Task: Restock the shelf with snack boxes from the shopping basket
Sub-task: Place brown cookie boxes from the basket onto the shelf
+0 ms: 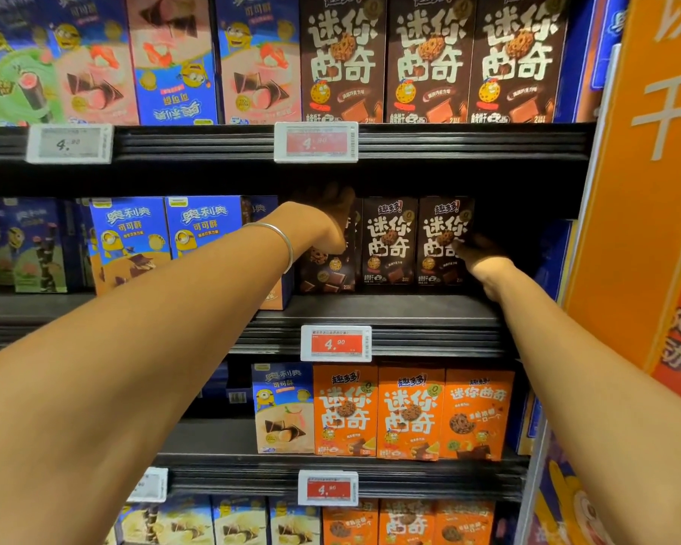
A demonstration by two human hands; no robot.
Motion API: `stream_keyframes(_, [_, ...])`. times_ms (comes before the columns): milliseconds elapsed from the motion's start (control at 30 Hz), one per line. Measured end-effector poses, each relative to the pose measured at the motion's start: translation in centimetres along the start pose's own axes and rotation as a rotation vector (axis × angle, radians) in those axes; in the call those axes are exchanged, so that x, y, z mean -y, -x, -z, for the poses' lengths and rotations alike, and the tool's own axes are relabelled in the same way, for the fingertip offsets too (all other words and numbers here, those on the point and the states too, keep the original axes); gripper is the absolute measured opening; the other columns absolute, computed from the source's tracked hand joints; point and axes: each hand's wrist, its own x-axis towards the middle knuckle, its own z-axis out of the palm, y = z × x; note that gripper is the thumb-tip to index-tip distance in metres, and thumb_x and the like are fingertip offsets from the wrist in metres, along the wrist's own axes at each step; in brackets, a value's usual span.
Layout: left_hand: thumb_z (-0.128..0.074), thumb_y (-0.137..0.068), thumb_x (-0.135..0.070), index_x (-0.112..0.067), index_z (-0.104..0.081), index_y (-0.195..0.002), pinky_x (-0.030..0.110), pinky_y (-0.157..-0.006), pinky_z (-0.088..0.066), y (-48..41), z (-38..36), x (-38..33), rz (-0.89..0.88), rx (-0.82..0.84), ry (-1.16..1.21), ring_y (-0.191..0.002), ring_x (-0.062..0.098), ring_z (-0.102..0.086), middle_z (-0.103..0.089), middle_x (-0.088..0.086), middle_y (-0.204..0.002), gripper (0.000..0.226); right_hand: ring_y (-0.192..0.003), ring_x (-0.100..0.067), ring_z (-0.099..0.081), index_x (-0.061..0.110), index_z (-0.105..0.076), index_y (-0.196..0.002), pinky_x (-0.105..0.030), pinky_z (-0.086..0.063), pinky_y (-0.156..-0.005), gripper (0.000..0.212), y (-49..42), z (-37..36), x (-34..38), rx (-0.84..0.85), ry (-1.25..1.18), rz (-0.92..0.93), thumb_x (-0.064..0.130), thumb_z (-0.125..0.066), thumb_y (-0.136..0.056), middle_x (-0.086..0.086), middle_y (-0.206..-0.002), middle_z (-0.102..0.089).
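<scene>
Brown snack boxes [389,241]: three tall, flat-faced cardboard cartons, glossy dark brown with pale lettering and cookie pictures. They stand upright side by side, set back on the middle shelf.
Shelf [390,308]: black metal boards with ribbed front rails, stacked in tiers. The middle tier is dim at the back.
Orange panel [645,171]: a smooth, bright upright board along the right edge of the unit.
Left arm: bare and stretched forward and upward from the lower left.
Right arm: bare, reaching in from the lower right at a steeper angle.
Blue boxes [166,234]: shiny cartons with yellow cartoon figures, upright just left of the brown ones.
Orange boxes [409,415]: the same carton shape, one tier lower.
Left hand [325,220]: grasps the leftmost brown box [327,269] at its top, fingers curled over the upper edge into shadow, palm across the front.
Right hand [478,251]: lies against the right edge of the rightmost brown box [441,245], fingertips touching its front. It is too shadowed to tell whether it grips or only presses.
Price tag [335,343]: a white-framed rectangle with a red display, clipped to the rail below the brown cartons.
Bracelet [282,239]: a thin, smooth silver band round the left wrist.
</scene>
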Motion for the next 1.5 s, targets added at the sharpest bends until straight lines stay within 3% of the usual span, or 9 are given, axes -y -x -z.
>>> stream_keyframes(467, [-0.075,-0.095,-0.042,-0.029,0.011,-0.167,0.056,-0.126,-0.027,-0.6,0.3,0.1,-0.087,-0.004,0.008,-0.161,0.039,-0.014,0.003,0.010,-0.177,0.113,-0.136,-0.034,-0.049,0.016,-0.044,-0.150,-0.039,-0.043,-0.107,0.051,0.1,-0.1,0.0,-0.008,0.097,0.031,0.032,-0.055,-0.103,-0.013,-0.151,-0.048])
stream_keyframes(600, [-0.077,-0.092,-0.048,-0.037,0.028,-0.161,0.057,-0.128,-0.023,0.1,0.3,0.2,-0.073,-0.029,0.031,-0.162,0.040,-0.007,0.008,0.010,-0.177,0.126,-0.135,-0.033,-0.049,0.016,-0.040,-0.152,-0.038,-0.044,-0.099,0.060,0.1,0.0,0.1,-0.011,0.000,-0.030,0.037,-0.060,-0.100,-0.012,-0.152,-0.048])
stream_keyframes(733, [-0.069,-0.094,-0.059,-0.030,0.021,-0.164,0.052,-0.131,-0.012,2.7,0.9,-0.2,-0.050,-0.145,0.116,-0.163,0.037,0.003,0.015,0.007,-0.176,0.118,-0.132,-0.032,-0.052,0.016,-0.044,-0.149,-0.044,-0.047,-0.107,0.064,1.0,0.3,1.2,-0.136,-0.149,-0.073,0.045,-0.064,-0.096,-0.011,-0.147,-0.052])
stream_keyframes(867, [-0.066,-0.097,-0.056,-0.020,-0.015,-0.168,0.051,-0.120,-0.039,8.0,0.3,-1.0,-0.099,-0.336,0.474,-0.152,0.036,-0.036,-0.031,0.014,-0.168,0.094,-0.102,-0.022,-0.063,0.014,-0.054,-0.130,-0.036,-0.055,-0.088,0.042,4.9,-0.4,2.9,-0.294,-0.320,-0.071,0.031,-0.063,-0.093,-0.007,-0.124,-0.065])
stream_keyframes(967, [-0.069,-0.099,-0.042,-0.018,-0.027,-0.165,0.045,-0.121,-0.040,12.7,-1.4,-1.3,-0.147,-0.500,0.778,-0.150,0.023,-0.040,-0.041,0.007,-0.162,0.082,-0.099,-0.013,-0.064,0.015,-0.054,-0.127,-0.029,-0.054,-0.076,0.037,9.7,-0.9,4.3,-0.198,-0.364,0.046,0.031,-0.060,-0.094,-0.006,-0.123,-0.065])
stream_keyframes(1067, [-0.068,-0.101,-0.030,-0.020,-0.034,-0.162,0.031,-0.116,-0.043,17.5,-3.7,-0.7,-0.145,-0.572,1.065,-0.147,0.010,-0.043,-0.047,-0.001,-0.160,0.071,-0.115,-0.010,-0.064,0.027,-0.058,-0.127,-0.035,-0.054,-0.097,0.034,15.6,-1.3,5.1,-0.034,-0.425,0.132,0.041,-0.059,-0.096,0.005,-0.128,-0.066])
stream_keyframes(1200, [-0.063,-0.102,-0.017,-0.014,-0.053,-0.144,0.045,-0.112,-0.051,24.3,-8.5,0.9,-0.082,-0.708,1.291,-0.133,0.019,-0.061,-0.065,0.008,-0.140,0.043,-0.118,-0.016,-0.067,0.022,-0.059,-0.129,-0.038,-0.054,-0.098,0.053,23.7,-2.2,3.5,0.133,-0.553,0.153,0.047,-0.065,-0.083,0.002,-0.127,-0.070])
stream_keyframes(1300, [-0.060,-0.103,-0.019,-0.018,-0.058,-0.134,0.054,-0.101,-0.056,30.0,-13.6,1.9,0.045,-0.718,1.425,-0.124,0.025,-0.067,-0.070,0.011,-0.129,0.031,-0.121,-0.025,-0.065,0.016,-0.058,-0.130,-0.043,-0.051,-0.099,0.040,29.2,-3.7,-0.8,0.293,-0.593,0.016,0.038,-0.053,-0.097,-0.004,-0.131,-0.069])
stream_keyframes(1500, [-0.058,-0.103,-0.032,-0.021,-0.066,-0.121,0.028,-0.078,-0.062,41.1,-26.8,4.0,0.488,-0.369,1.657,-0.109,0.020,-0.074,-0.078,-0.001,-0.116,0.024,-0.121,-0.029,-0.065,0.017,-0.063,-0.124,-0.047,-0.048,-0.101,0.039,40.2,-8.5,-13.1,0.439,-0.417,-0.489,0.040,-0.056,-0.093,-0.005,-0.128,-0.070])
